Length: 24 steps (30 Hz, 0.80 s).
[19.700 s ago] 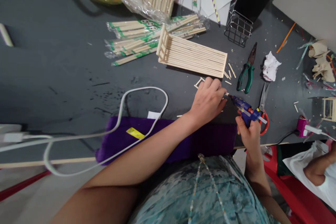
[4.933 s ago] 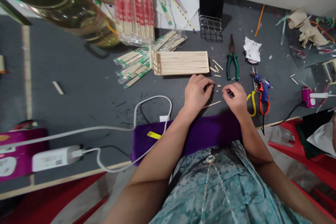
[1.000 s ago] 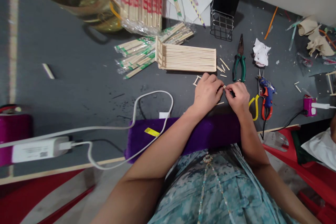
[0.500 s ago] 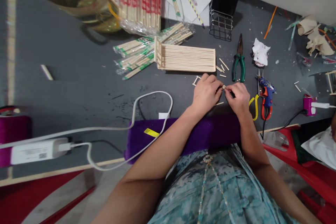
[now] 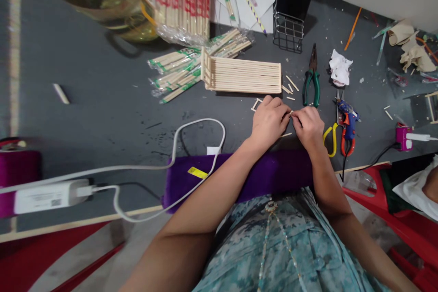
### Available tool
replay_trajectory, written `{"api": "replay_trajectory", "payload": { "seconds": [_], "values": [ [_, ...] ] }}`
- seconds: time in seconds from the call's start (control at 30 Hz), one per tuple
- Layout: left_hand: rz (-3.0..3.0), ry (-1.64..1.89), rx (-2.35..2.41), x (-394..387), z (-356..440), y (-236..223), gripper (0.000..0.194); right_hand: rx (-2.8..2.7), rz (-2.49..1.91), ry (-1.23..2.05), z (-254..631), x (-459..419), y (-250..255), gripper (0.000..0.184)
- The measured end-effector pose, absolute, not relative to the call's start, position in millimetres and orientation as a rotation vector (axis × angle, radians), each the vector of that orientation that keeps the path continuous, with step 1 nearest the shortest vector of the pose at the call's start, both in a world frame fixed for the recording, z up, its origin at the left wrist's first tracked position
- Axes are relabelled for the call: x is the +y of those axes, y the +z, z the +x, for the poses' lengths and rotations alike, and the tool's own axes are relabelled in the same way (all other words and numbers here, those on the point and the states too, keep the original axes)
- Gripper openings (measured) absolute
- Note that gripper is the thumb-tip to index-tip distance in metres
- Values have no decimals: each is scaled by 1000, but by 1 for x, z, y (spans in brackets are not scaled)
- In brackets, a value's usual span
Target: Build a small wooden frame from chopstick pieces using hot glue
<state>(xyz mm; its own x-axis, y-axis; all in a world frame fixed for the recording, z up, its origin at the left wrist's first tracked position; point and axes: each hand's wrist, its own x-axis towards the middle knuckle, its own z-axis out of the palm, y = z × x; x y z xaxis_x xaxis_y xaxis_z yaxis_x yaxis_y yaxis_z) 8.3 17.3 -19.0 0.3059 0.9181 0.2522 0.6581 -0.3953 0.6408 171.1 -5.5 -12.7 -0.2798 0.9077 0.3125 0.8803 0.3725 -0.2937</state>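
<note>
The person in front of me has both hands brought together above the dark counter (image 5: 102,68). The left hand (image 5: 271,119) has thumb and fingertips pressed to a small pale piece (image 5: 290,113), and the right hand (image 5: 309,125) pinches the same bit from the other side, so each grip is closed on it (it is so tiny I can't make out its shape). The piece sits right between the two sets of fingertips. Just beside the left hand, a little stick frame (image 5: 256,104) is partly covered. Beyond the hands lies a long slatted stick model (image 5: 244,75), with a few short stick offcuts (image 5: 290,86) near its end. Green-handled pliers (image 5: 311,80) rest farther along, and a blue glue gun (image 5: 349,121) lies over the scissors (image 5: 330,139), well apart from the piece.
</note>
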Motion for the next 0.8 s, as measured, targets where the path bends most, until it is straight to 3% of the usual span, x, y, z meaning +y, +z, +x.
{"api": "replay_trajectory", "payload": {
  "seconds": [0.8],
  "values": [
    [2016,944,1388,20,-1,-13,13,-2060,-1643,179,178,-13,-8,18]
  ]
}}
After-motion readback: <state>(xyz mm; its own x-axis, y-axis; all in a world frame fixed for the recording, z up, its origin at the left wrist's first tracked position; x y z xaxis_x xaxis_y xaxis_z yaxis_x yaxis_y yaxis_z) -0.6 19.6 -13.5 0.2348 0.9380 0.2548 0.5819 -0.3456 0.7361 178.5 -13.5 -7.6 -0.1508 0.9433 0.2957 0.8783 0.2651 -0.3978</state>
